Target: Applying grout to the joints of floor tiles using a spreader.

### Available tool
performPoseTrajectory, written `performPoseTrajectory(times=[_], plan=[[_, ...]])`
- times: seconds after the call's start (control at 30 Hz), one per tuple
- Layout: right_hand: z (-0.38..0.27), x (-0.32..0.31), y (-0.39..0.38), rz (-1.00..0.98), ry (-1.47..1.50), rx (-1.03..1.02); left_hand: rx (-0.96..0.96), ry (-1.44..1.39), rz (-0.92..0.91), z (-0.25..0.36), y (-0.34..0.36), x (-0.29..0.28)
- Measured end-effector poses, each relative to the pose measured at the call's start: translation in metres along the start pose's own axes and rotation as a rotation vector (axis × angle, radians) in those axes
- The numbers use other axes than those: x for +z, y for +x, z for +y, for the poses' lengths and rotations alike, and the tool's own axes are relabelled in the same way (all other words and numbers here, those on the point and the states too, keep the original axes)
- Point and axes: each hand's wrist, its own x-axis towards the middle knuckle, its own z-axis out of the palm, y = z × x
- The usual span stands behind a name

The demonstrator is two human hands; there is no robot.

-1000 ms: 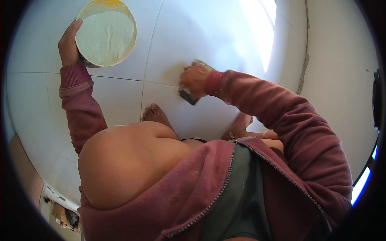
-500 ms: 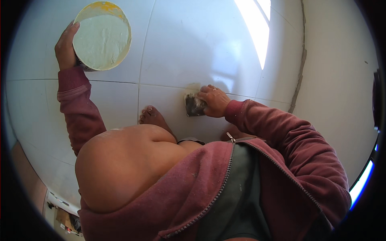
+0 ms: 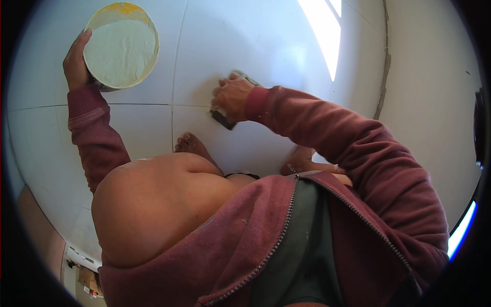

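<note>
My left hand (image 3: pixel 76 62) grips the side of a round bucket (image 3: pixel 123 11), its thumb at the rim. Pale, creamy paste (image 3: pixel 120 53) fills much of the bucket, and yellow smears mark the inner wall. My right hand (image 3: pixel 233 97) is closed around a flat, dark scraper (image 3: pixel 222 121) and holds it low over the white floor tiles (image 3: pixel 220 48), close to a tile joint. The scraper's lower corner shows below my fingers and another edge sticks out above them. My hand covers the rest.
My bare left foot (image 3: pixel 192 144) and right foot (image 3: pixel 302 159) rest on the tiles in front of me. A pale wall (image 3: pixel 429 77) rises on the right, with a rough gap (image 3: pixel 383 87) along its base. Small items (image 3: pixel 88 280) lie at the lower left.
My right hand has swept left and a little farther from me with the scraper, turning it. The bucket and my left hand sit slightly farther left in view.
</note>
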Motion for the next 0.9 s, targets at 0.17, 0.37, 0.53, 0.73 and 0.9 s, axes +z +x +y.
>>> performPoseTrajectory(times=[0.17, 0.37, 0.53, 0.73, 0.9], plan=[[0.054, 0.009, -0.104, -0.414, -0.005, 0.255, 0.047, 0.005, 0.005, -0.005, 0.000, -0.004], [0.041, -0.033, -0.015, 0.170, 0.201, 0.063, 0.193, 0.135, 0.055, -0.003, 0.002, 0.002], [-0.028, -0.047, 0.096, 0.159, 0.050, -0.131, 0.030, 0.061, 0.065, 0.000, 0.003, -0.001], [0.000, -0.010, 0.018, -0.242, -0.156, -0.089, -0.156, 0.021, -0.011, -0.011, 0.010, -0.020], [0.044, -0.046, -0.032, -0.270, 0.145, 0.117, 0.042, -0.040, -0.042, -0.007, 0.001, -0.018]])
